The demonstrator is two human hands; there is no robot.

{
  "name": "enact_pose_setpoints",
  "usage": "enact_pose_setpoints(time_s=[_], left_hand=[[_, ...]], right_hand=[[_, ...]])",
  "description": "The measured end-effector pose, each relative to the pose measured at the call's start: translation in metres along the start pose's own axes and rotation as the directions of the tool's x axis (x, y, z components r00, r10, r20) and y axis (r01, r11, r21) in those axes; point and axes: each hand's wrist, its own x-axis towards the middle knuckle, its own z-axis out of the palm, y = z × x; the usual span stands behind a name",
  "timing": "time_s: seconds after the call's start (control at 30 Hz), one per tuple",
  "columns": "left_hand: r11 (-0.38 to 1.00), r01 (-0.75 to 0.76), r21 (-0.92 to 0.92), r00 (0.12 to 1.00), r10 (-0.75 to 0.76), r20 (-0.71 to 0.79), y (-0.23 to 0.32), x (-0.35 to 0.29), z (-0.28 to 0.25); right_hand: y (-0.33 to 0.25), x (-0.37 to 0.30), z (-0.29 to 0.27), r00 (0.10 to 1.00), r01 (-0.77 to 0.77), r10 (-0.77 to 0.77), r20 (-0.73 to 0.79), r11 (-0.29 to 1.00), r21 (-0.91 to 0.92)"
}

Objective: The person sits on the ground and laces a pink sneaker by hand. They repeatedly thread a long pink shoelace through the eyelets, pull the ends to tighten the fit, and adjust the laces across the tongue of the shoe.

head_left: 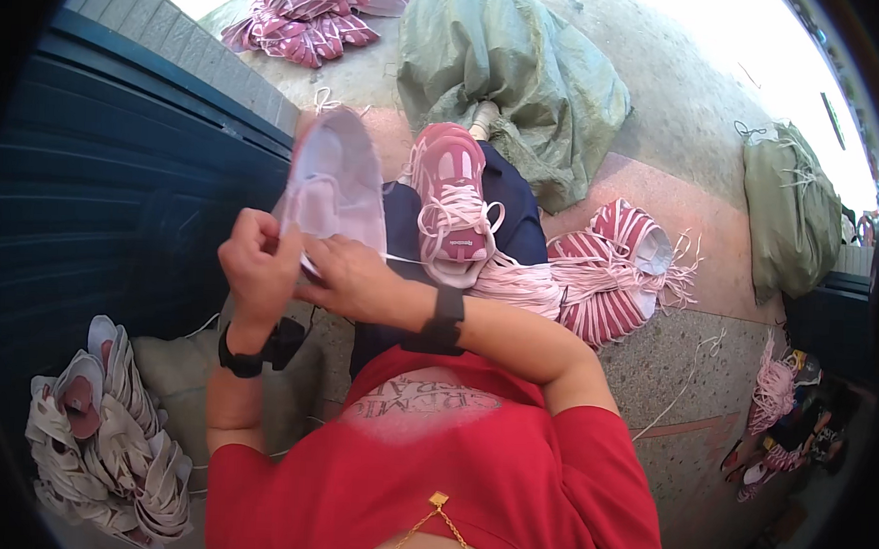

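A pale shoe upper, its whitish inner side turned up, stands over the left part of my lap. My left hand is closed in a pinch at its near left edge; what lies between the fingertips is too small to make out. Across its near end my right hand is closed on the upper, with the fingertips partly hidden. A white strand runs from beside the right hand toward a pink and maroon sneaker on my lap. White laces lie loosely over that sneaker.
Right of my lap lie striped pink uppers with bunched laces. A pale green sack stands ahead, another sack at right. Pale uppers are piled at lower left, pink ones far off. A dark blue panel borders the left.
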Motion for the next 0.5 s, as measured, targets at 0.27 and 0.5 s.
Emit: enact_pose_setpoints(time_s=[0.27, 0.5], left_hand=[[0.488, 0.596, -0.638, 0.793, -0.484, 0.37, -0.128, -0.007, 0.096], [0.808, 0.472, -0.353, 0.809, -0.237, 0.538, -0.172, -0.079, 0.127]], right_hand=[[0.038, -0.029, -0.02, 0.896, -0.44, 0.438, 0.073, 0.853, 0.281], [0.055, -0.036, -0.015, 0.882, -0.394, 0.469, 0.035, 0.695, 0.601]])
